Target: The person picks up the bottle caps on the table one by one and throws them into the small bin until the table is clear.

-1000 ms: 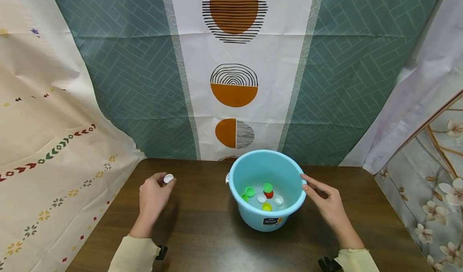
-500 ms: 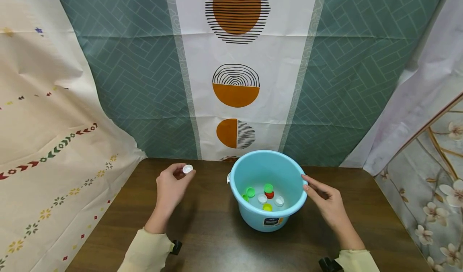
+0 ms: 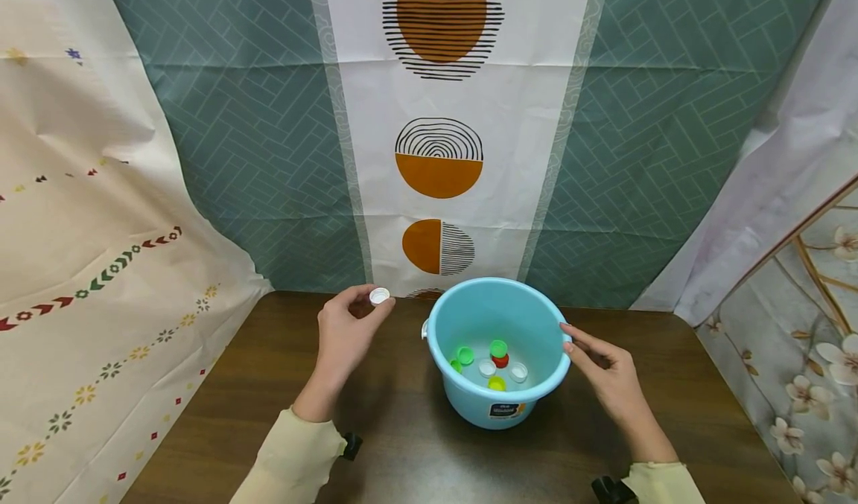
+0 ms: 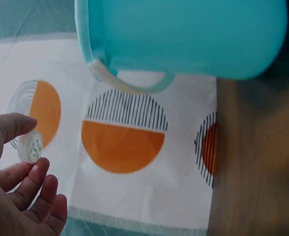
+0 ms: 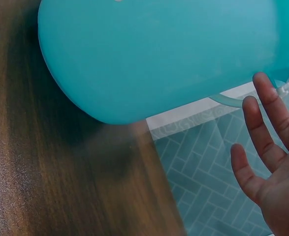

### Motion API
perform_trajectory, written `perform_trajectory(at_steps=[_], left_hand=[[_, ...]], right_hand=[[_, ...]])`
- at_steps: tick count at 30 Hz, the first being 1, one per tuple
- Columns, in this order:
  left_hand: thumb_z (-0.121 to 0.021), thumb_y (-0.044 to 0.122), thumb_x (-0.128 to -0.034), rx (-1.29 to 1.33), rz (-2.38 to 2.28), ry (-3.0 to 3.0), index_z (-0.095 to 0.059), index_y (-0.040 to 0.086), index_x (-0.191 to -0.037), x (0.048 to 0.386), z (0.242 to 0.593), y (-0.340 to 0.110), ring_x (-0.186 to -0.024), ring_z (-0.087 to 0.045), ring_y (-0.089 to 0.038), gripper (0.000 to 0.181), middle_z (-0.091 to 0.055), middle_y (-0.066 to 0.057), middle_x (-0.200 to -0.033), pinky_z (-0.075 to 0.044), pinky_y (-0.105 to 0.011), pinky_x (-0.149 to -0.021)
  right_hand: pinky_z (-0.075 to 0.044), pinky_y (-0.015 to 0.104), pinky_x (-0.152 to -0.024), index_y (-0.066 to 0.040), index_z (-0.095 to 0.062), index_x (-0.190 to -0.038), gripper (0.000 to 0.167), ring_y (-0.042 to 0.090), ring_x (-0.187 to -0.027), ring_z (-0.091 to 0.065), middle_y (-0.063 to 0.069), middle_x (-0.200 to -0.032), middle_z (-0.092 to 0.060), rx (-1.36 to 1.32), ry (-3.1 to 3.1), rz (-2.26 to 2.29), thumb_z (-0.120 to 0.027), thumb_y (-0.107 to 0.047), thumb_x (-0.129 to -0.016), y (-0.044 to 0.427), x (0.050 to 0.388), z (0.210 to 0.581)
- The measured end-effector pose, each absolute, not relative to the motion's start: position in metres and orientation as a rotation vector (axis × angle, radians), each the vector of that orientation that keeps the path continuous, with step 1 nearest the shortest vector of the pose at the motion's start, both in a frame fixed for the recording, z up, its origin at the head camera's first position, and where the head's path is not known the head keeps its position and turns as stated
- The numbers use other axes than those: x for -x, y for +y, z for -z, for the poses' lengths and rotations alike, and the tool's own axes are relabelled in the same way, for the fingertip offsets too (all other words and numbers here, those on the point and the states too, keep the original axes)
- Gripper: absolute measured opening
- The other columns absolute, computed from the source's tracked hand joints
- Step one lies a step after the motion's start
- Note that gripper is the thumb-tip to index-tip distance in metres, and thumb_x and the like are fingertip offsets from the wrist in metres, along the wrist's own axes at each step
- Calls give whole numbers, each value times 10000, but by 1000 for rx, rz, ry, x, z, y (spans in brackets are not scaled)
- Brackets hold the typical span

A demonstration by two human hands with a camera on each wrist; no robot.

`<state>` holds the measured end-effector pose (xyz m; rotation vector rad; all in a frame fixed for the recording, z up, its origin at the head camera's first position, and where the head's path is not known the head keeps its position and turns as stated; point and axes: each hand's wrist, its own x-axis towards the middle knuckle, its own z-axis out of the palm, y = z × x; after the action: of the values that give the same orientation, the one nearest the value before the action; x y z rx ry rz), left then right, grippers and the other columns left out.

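My left hand (image 3: 345, 336) pinches a white bottle cap (image 3: 379, 296) between thumb and fingers, raised left of a light-blue bucket (image 3: 459, 403). In the left wrist view, the cap (image 4: 32, 147) shows dark print on its face, and the bucket is apart from it. My right hand (image 3: 606, 374) holds the bucket's right rim between thumb and finger, while its other fingers extend beside the outer wall in the right wrist view. Several caps lie on the bucket's bottom: green (image 3: 465, 355), red (image 3: 500, 360), yellow (image 3: 497, 383) and white (image 3: 518, 372).
The bucket stands upright on a dark wooden table (image 3: 395, 444). A handle (image 4: 129, 87) hangs at its side. Behind the table is a patterned green and white cloth (image 3: 439, 87), with a cream cloth (image 3: 100, 303) on the left and a floral one (image 3: 791, 385) on the right.
My left hand has moved right and slightly up, toward the bucket, carrying the white bottle cap. The right hand stays at the rim, and the bucket has kept its place.
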<state>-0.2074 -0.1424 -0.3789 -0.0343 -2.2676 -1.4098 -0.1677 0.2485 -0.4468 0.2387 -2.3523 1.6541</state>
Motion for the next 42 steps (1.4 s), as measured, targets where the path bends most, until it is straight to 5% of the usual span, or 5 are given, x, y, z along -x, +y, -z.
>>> perform_trajectory(at_steps=[8, 18, 25, 42], left_hand=[[-768, 384, -744, 153, 1460, -2248, -702, 218, -959, 209, 371, -116, -800, -596, -203, 280, -655, 54, -863, -508, -282, -675], [-758, 350, -764, 302, 1508, -2261, -691, 216, -1002, 210, 365, -80, -791, -647, -134, 281, -651, 82, -911, -552, -256, -672], [-738, 357, -786, 447, 1489, -2278, -692, 196, -1040, 210, 365, -56, -906, -616, -124, 304, -644, 90, -986, -557, -315, -747], [-731, 424, -770, 482, 1444, -2455, -689, 243, -1030, 208, 363, -18, -943, -532, -48, 320, -605, 135, -966, -497, -251, -767]], right_hand=[[-514, 177, -807, -167, -599, -1269, 356, 15, -1036, -628, 51, -1254, -624, -241, -2343, -1672, -594, -222, -917, 248, 170, 447], [-512, 169, -807, -152, -600, -1266, 356, 7, -1038, -627, 39, -1247, -628, -249, -2329, -1682, -599, -208, -914, 248, 173, 446], [-511, 169, -812, -140, -593, -1274, 363, 18, -1052, -624, -5, -1240, -632, -256, -2323, -1698, -596, -196, -915, 248, 173, 445], [-514, 167, -814, -120, -596, -1267, 357, 7, -1054, -622, -29, -1244, -628, -292, -2293, -1707, -598, -161, -912, 249, 175, 446]])
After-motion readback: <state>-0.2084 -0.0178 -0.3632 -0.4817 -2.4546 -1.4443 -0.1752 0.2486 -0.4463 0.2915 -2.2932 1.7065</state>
